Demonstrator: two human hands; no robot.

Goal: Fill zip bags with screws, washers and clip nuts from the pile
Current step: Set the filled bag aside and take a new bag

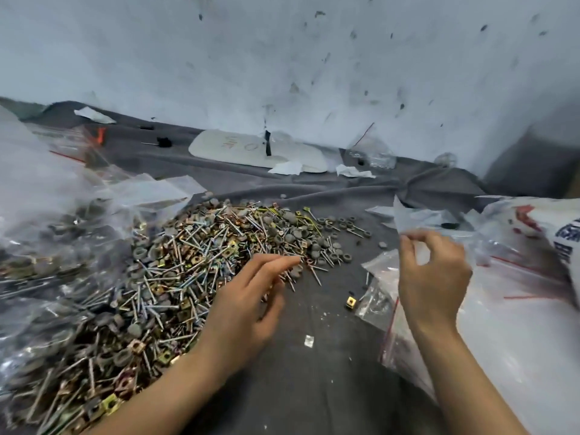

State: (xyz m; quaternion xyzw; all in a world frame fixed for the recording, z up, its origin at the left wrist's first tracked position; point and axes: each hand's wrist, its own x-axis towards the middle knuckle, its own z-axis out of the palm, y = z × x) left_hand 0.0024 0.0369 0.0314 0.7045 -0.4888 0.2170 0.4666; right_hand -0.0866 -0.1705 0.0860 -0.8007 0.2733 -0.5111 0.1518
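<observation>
A bare lane of grey cloth [314, 387] runs near to far between the pile [175, 262] on the left and the zip bags [508, 334] on the right. A loose clip nut [350, 302] lies in it. Filled bags [47, 233] crowd the left edge.

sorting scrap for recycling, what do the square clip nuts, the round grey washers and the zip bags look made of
clip nuts: probably steel with yellowish plating; they glint gold and show thin folded edges.
grey washers: matte dull grey, no glint, so perhaps rubber or foam; unsure.
zip bags: thin clear plastic film; see-through, creased, shiny, red seal line.
</observation>
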